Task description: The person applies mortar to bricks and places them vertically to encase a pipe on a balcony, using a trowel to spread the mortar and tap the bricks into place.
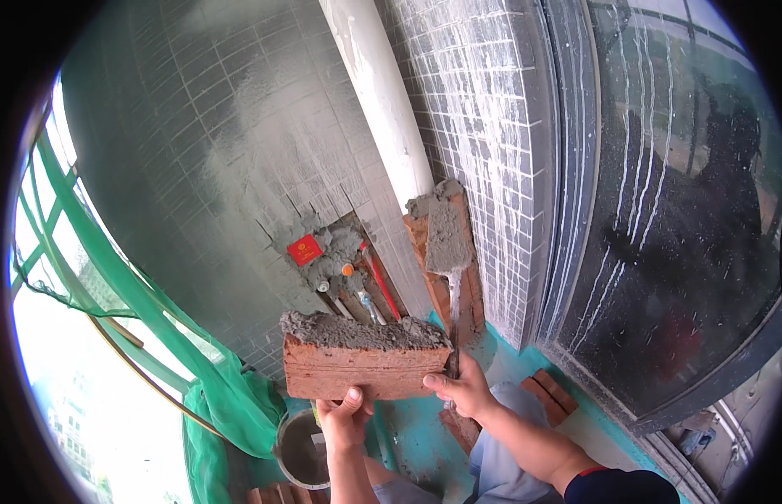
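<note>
A reddish brick (pixel 365 370) is held up level in front of me, a thick layer of wet grey mortar (pixel 357 330) along its top. My left hand (pixel 344 424) grips it from below, thumb against the near face. At its right end, my right hand (pixel 464 388) is closed round the handle of a trowel (pixel 455 323), its thumb resting on the brick's corner. The trowel points away from me, its blade (pixel 449 239) coated with mortar. Behind the blade, upright brickwork (pixel 472 290) with mortar on top stands at the foot of a white pipe (pixel 382 101).
A recess in the tiled wall holds a red square cover (pixel 305 250), a red pipe (pixel 380 281) and capped fittings. A bucket (pixel 302 451) stands below, near green netting (pixel 231 407). Loose bricks (pixel 550 395) lie on the floor at right. A splashed window (pixel 668 218) borders the right side.
</note>
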Demonstrator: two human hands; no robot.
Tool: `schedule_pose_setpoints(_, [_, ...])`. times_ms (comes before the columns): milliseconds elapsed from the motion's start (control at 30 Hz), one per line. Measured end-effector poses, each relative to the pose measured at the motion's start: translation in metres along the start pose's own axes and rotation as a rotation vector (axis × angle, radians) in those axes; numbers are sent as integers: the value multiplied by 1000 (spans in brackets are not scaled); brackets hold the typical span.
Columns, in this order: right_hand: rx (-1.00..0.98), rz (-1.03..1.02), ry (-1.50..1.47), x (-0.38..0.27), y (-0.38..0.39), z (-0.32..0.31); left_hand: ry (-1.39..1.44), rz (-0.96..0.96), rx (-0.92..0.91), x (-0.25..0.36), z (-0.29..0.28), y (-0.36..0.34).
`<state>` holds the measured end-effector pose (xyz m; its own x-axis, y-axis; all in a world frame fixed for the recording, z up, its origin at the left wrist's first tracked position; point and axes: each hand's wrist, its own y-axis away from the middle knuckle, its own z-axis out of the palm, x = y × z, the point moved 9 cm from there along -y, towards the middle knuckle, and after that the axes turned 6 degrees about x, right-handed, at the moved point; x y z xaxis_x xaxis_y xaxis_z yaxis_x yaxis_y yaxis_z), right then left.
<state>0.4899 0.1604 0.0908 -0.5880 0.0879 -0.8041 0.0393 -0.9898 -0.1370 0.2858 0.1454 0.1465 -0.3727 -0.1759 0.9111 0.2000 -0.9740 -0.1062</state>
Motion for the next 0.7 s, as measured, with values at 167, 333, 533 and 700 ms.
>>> schedule_pose_setpoints(167, [38,110,-93,13,-9,-25,52,-2,86,-8,20,-18])
schedule_pose_setpoints(333, [180,275,-25,40,15,-64,151,21,34,-21,41,-42])
schedule_pose_setpoints(533, [269,629,47,80,32,-91,91,124,2,24,91,-85])
schedule_pose_setpoints(700, [94,873,-502,111,12,-97,-89,275,-56,104,166,-129])
